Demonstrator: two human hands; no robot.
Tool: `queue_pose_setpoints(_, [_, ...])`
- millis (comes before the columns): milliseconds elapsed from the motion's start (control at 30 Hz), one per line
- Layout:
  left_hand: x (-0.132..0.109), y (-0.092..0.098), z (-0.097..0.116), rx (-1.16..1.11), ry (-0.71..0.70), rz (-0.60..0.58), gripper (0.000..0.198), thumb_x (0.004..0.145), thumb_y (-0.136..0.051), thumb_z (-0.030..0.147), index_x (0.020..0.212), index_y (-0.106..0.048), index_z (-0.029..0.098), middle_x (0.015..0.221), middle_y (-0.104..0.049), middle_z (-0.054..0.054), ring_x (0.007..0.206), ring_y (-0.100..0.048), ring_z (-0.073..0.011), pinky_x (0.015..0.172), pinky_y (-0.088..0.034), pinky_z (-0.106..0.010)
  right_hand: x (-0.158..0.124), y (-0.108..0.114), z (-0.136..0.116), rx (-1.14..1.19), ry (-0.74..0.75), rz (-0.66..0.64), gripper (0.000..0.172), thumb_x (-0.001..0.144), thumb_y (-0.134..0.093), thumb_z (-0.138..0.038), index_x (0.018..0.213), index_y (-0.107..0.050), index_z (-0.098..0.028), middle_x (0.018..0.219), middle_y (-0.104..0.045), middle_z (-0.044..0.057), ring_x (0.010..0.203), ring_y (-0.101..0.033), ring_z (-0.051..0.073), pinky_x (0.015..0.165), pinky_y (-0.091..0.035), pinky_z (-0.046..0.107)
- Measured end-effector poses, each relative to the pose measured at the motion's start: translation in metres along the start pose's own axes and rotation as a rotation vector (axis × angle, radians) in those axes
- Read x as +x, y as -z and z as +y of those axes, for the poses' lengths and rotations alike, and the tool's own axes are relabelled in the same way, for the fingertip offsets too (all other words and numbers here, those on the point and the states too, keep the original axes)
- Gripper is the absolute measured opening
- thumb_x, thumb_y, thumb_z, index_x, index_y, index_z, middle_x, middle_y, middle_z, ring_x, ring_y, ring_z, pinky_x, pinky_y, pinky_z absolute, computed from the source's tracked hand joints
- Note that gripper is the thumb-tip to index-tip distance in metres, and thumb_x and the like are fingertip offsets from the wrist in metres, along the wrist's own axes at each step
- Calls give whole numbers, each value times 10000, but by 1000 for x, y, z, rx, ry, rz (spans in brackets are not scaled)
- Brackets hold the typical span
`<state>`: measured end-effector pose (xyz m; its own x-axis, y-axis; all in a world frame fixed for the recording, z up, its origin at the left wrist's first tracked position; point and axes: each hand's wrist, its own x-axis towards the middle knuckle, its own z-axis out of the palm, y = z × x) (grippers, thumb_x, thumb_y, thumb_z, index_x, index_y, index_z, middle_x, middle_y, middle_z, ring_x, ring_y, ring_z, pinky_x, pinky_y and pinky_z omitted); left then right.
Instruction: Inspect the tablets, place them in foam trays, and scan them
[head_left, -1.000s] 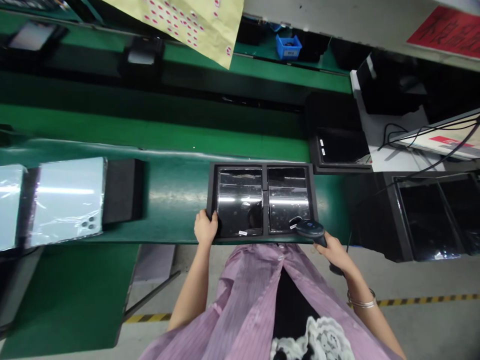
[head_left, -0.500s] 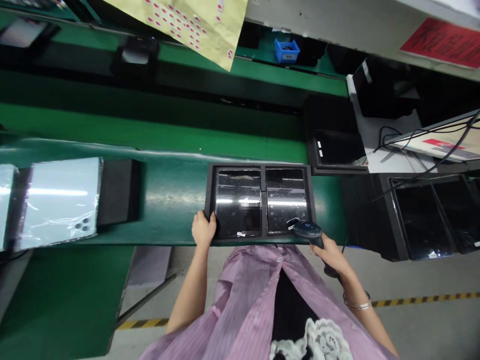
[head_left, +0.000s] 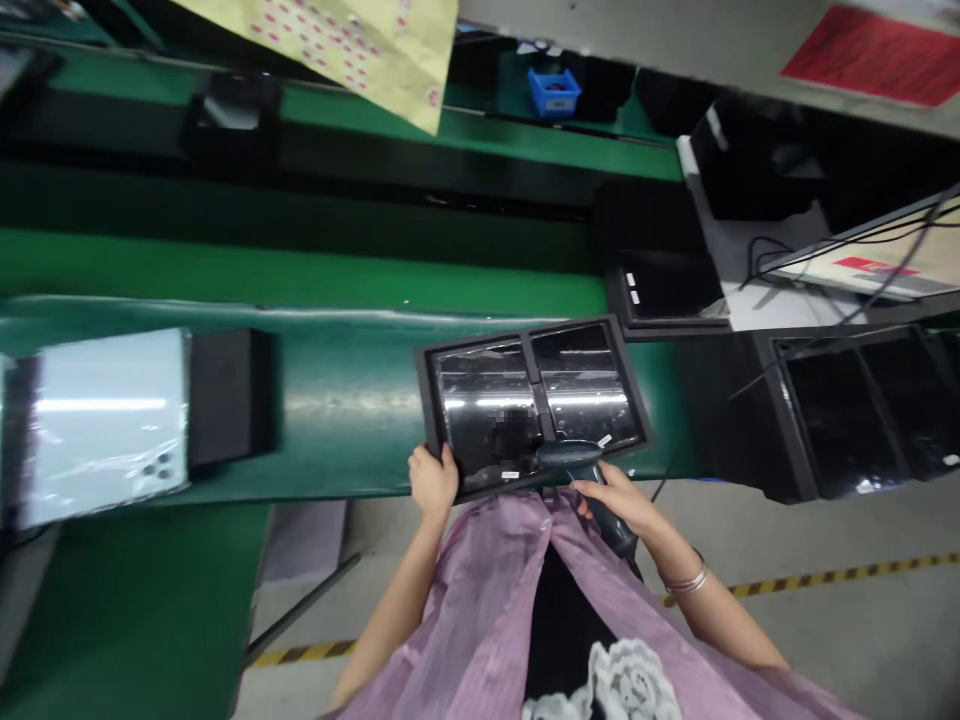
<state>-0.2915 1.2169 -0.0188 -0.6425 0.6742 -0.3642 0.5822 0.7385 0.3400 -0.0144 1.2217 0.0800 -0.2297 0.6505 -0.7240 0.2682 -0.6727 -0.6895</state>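
Note:
A black tray (head_left: 427, 385) with two glossy dark tablets side by side rests at the near edge of the green conveyor belt (head_left: 345, 400), turned slightly counter-clockwise. My left hand (head_left: 433, 478) grips its near left corner. My right hand (head_left: 616, 500) holds a dark handheld barcode scanner (head_left: 574, 457), whose head sits over the near edge of the tray between the two tablets. A small white label (head_left: 510, 474) shows on the left tablet's near edge.
On the belt to the left lies a pale tablet back in plastic (head_left: 97, 425) beside a black foam block (head_left: 225, 397). More black trays of tablets (head_left: 855, 420) stand at the right. A yellow dotted sheet (head_left: 352, 45) hangs overhead. Cables run across a desk at far right.
The tray has rotated counter-clockwise, its right end swung away. My right hand with the scanner moved left, from the right tablet toward the tray's middle. The items on the left drifted further left.

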Motion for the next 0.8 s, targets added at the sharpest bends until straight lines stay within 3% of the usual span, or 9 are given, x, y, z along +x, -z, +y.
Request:
queue_pose_setpoints(333, [-4, -6, -5, 51, -23, 57, 345, 935, -380, 385, 1064, -510, 93, 1075, -577, -207, 1044, -571, -353, 776, -488, -426, 0, -37, 8, 134, -170, -17, 340, 635, -654, -449, 789, -513, -181, 512, -578, -18, 448, -546, 131, 423, -395, 223])
queue_pose_setpoints(800, [-4, -2, -5, 93, -24, 48, 387, 930, -364, 414, 1082, -502, 85, 1086, -572, -226, 1027, -578, -372, 778, -494, -473, -1, -56, 10, 206, -225, 65, 201, 699, -599, -315, 816, -492, -192, 512, -559, -34, 464, -552, 138, 443, -424, 229])
